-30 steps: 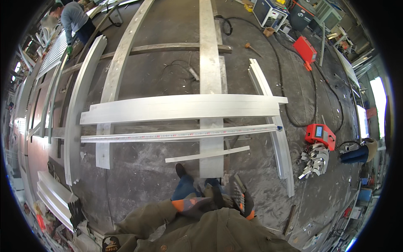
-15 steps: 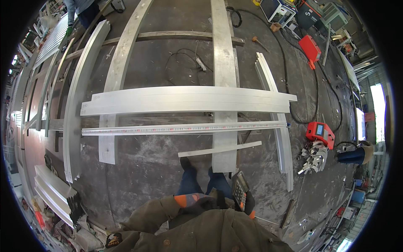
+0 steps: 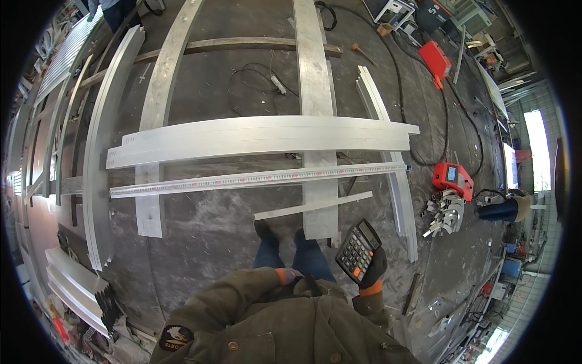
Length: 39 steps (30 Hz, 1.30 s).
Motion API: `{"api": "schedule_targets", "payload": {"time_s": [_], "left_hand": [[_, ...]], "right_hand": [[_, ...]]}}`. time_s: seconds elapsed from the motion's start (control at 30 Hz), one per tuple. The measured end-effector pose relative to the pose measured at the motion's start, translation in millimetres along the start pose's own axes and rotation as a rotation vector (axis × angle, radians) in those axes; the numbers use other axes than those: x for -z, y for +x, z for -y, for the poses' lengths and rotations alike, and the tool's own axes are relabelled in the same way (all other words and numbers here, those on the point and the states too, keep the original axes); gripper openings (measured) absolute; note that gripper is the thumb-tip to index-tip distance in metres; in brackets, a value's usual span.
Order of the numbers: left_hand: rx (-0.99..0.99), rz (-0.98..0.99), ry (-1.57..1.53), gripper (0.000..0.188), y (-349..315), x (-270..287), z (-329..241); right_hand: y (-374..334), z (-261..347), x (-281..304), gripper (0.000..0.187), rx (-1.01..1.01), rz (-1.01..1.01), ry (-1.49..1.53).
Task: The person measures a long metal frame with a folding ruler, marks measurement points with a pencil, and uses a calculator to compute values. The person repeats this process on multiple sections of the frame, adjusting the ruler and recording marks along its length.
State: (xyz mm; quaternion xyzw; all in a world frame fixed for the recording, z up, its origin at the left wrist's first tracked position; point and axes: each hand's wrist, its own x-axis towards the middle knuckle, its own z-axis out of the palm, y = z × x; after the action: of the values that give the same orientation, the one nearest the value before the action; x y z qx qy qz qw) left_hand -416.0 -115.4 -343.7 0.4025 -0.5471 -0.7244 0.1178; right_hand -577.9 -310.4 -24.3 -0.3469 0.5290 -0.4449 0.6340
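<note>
My right hand (image 3: 375, 267), in a dark glove with an orange cuff, is closed on a black calculator (image 3: 356, 247) with grey and orange keys, held up face toward me. Close against my jacket front is my left hand (image 3: 293, 276); its fingers are mostly hidden, and I cannot see anything in it. Ahead of me a steel measuring rule (image 3: 254, 178) lies across on a long light bar. Just beyond it, pale metal profiles (image 3: 254, 145) lie side by side across two wide beams. A short thin strip (image 3: 312, 206) rests nearer my feet.
Long metal profiles (image 3: 100, 158) stretch away at left, beside a ribbed metal stack (image 3: 70, 285). On the right are more profiles (image 3: 394, 176), a red device with a screen (image 3: 451, 180), metal offcuts (image 3: 445, 211) and black cables on the floor. Another person (image 3: 118, 12) stands far left.
The calculator has risen away from my body and turned face-up toward me in my right hand. My left hand has drawn in slightly. The whole view has shifted a little.
</note>
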Motion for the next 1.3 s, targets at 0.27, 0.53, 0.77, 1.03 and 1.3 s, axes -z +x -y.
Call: {"api": "schedule_targets", "payload": {"time_s": [0.27, 0.53, 0.77, 1.03, 1.3], "left_hand": [[-0.276, -0.204, 0.045, 0.034, -36, 53, -98], [-0.222, -0.463, 0.156, 0.032, -10, 57, -94], [-0.044, -0.597, -0.023, 0.025, -88, 112, -181], [0.365, -0.612, 0.653, 0.037, -34, 103, -56], [0.311, -0.737, 0.461, 0.039, -34, 132, -106]], "right_hand": [[-3, 22, -14, 0.036, 0.149, -0.128, -0.244], [-7, 74, -63, 0.035, 0.262, -0.052, -0.557], [18, 94, -78, 0.033, 0.299, 0.082, -0.489], [41, 97, -74, 0.03, 0.36, 0.157, -0.413], [47, 117, -53, 0.029, 0.338, 0.157, -0.347]]}}
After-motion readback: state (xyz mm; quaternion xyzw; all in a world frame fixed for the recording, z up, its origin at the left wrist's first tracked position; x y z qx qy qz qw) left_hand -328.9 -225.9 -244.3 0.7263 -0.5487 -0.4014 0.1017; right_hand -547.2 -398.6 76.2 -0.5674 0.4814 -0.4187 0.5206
